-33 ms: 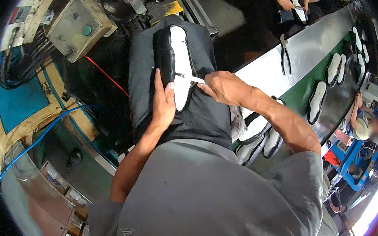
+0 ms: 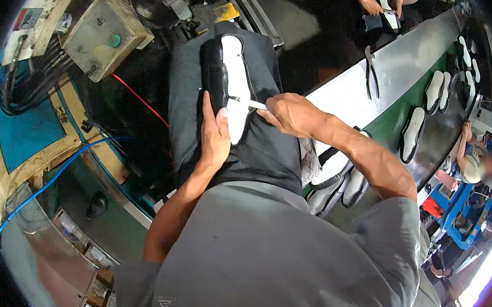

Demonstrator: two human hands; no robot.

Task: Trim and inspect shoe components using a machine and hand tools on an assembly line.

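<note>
Holding a long, white-bottomed black leather shoe (image 2: 237, 76) sole-up on our dark-clothed lap (image 2: 259, 166), we are grasping its near left side with our left hand (image 2: 216, 142). Our right hand (image 2: 293, 114) is clenching a flat, silvery metal tool (image 2: 255, 104), which is crossing the white face toward the black left edge.

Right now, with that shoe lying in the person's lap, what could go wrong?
The slim tool in the right hand points across the shoe's white underside toward the left hand, so a slip might catch that hand. The shoe rests on a clothed lap, not a firm surface, so it could shift under pressure.
</note>
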